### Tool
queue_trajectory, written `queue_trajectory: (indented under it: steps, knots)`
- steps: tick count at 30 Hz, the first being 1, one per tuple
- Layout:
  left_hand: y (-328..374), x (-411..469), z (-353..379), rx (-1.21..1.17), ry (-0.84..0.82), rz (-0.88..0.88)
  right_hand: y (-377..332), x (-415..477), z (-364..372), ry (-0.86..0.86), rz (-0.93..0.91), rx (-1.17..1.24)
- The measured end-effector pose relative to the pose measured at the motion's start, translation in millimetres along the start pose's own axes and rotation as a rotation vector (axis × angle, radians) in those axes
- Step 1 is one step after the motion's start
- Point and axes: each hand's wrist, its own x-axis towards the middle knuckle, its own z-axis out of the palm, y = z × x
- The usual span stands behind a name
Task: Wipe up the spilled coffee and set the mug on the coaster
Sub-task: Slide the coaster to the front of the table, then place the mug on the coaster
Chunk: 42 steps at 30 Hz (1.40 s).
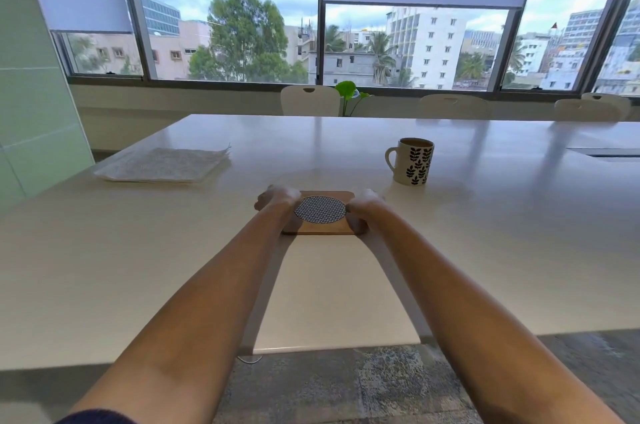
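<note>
Fingers (356, 207) of both hands on coaster (322, 212)

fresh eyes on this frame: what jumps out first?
Two bare forearms reach to mid-table, the left hand and right hand gripping opposite sides of a wooden coaster with a patterned round inset. Beyond it to the right stands a leaf-print mug, full and off the coaster; a stack of paper napkins lies far left on the white table. No spill is visible.
</note>
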Motion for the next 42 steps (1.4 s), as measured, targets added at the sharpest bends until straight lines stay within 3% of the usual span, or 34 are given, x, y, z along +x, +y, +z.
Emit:
queue_trajectory:
  steps: [3, 8, 15, 24, 30, 36, 42]
  knots:
    - [3.7, 0.9, 2.9, 0.086, 0.028, 0.007, 2.5, 2.9, -3.0, 0.004, -0.005, -0.006]
    - [17.6, 10.0, 9.1, 0.204, 0.077, 0.108, 10.5, 15.7, -24.0, 0.168, -0.098, 0.139]
    - [64.7, 39.0, 25.0, -0.038, -0.017, 0.242, 22.1, 52.8, -63.6, 0.37, -0.165, 0.267]
    - [118.1, 76.5, 63.9, -0.323, -0.181, 0.313, 36.6, 106.4, -99.0, 0.448, -0.09, 0.194]
    - [136.2, 89.4, 95.9, -0.368, -0.306, 0.362, 51.7, 129.3, -114.4, 0.511, -0.056, 0.131]
    - [152.7, 84.8, 131.8, -0.397, -0.428, 0.35, 74.7, 145.7, -123.3, 0.37, -0.069, 0.176]
    - [169.8, 80.4, 161.2, -0.368, -0.425, 0.314, 91.5, 162.8, -128.3, 0.179, -0.16, 0.345]
